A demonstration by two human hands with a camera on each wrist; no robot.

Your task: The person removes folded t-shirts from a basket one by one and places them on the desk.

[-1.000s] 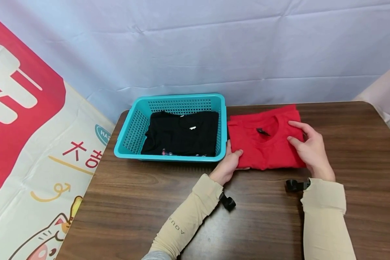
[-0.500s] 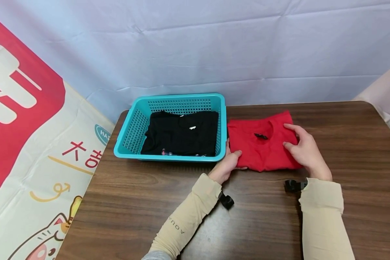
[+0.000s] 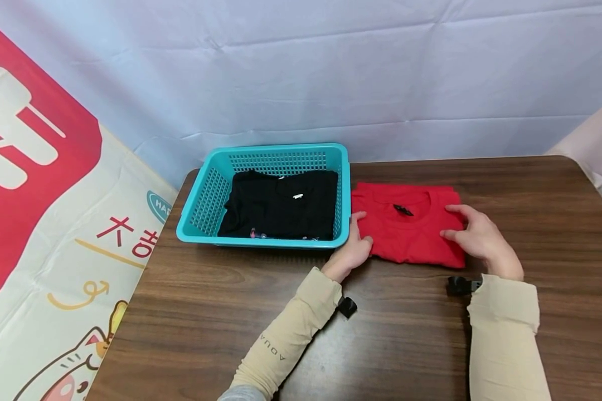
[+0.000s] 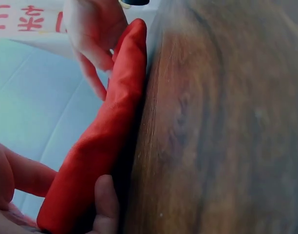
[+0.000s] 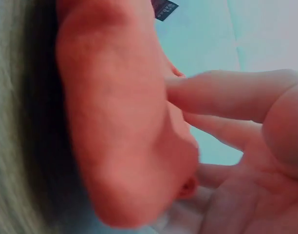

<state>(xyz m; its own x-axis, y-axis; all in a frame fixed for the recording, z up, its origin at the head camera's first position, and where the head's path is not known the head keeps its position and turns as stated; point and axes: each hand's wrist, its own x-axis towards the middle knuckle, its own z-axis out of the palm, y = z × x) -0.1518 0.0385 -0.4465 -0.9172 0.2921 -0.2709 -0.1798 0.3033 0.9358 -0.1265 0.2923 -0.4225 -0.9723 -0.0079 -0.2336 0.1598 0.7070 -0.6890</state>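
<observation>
Red T-shirt [image 3: 406, 239], folded, collar label [image 3: 403, 210] showing, flat on the wood-grain table [image 3: 396, 328], just right of the turquoise plastic basket [image 3: 281, 243]; I can't tell if they touch. I have the left hand [image 3: 351, 250] pinching the shirt's near left corner, fingers on both faces of the fold. My right hand [image 3: 484, 239] has thumb and forefinger apart on top at the right edge; I can't tell whether it's gripping. Folded black garment [image 3: 276, 209] inside the basket.
</observation>
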